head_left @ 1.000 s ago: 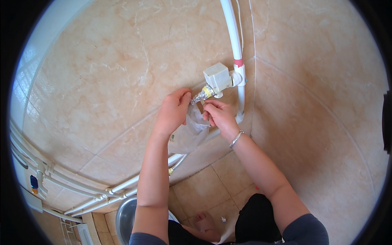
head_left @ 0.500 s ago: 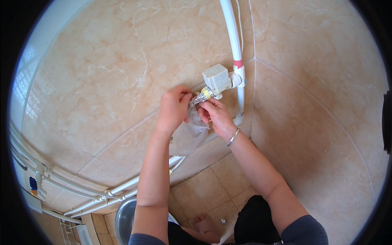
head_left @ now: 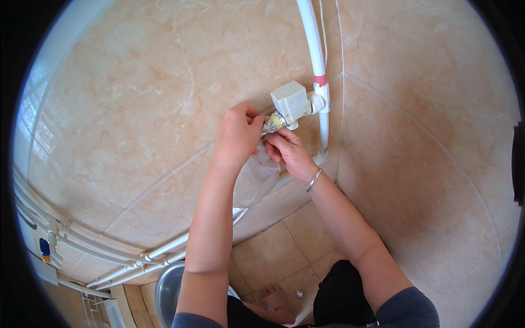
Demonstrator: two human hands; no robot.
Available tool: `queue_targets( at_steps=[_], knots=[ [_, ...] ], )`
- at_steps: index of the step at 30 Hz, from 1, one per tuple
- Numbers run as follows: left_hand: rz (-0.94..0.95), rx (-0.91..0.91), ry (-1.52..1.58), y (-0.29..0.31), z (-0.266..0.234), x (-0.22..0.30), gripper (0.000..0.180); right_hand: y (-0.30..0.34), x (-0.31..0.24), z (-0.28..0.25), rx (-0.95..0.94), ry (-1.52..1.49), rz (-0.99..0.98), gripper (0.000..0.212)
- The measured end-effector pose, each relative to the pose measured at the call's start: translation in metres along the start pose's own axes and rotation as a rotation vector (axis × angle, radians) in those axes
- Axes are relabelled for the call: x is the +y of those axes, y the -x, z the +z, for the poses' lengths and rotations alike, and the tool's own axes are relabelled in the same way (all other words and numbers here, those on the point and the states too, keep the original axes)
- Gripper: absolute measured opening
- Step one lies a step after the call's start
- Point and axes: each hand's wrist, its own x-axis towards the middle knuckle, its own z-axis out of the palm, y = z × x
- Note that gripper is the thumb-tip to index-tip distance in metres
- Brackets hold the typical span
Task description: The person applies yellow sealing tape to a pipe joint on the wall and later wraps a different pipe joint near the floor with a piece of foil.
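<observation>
A white boxy valve unit juts from a white pipe on the tiled wall. Its outlet points down and left, wrapped in crinkled silver foil with a yellow band. From the outlet's end hangs a thin, translucent white bag. My left hand is closed at the left of the foil tip, fingers pinching the bag's upper edge; the fingertips are partly hidden. Just below the foil, my right hand, with a silver bracelet on its wrist, pinches the bag's mouth from the right.
The white vertical pipe with a red band runs beside the wall corner. White pipes follow the wall's foot at lower left. A metal basin stands on the floor, left of my foot. A small crumpled scrap lies on the floor tiles.
My left hand has moved slightly up and right along the foil, covering more of its tip. The bag's upper edge has risen with it. My right hand has barely moved.
</observation>
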Motion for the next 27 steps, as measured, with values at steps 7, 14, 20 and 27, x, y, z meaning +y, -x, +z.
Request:
queue_targets(
  at_steps=[7,14,20,27],
  knots=[
    [0.03,-0.033,-0.054,-0.007,-0.002,-0.003,0.009,0.0,0.002,0.008,0.073,-0.001,-0.028,0.009],
    [0.397,0.012,-0.607,-0.013,-0.007,-0.004,0.013,-0.003,0.006,0.005,0.078,-0.065,-0.003,0.006],
    [0.431,-0.061,-0.686,-0.016,-0.012,0.007,0.01,-0.001,0.002,0.005,0.059,-0.069,0.01,0.007],
    [0.413,-0.14,-0.744,-0.022,-0.014,0.01,0.01,0.0,-0.001,0.011,0.114,-0.052,-0.005,0.008]
  ],
)
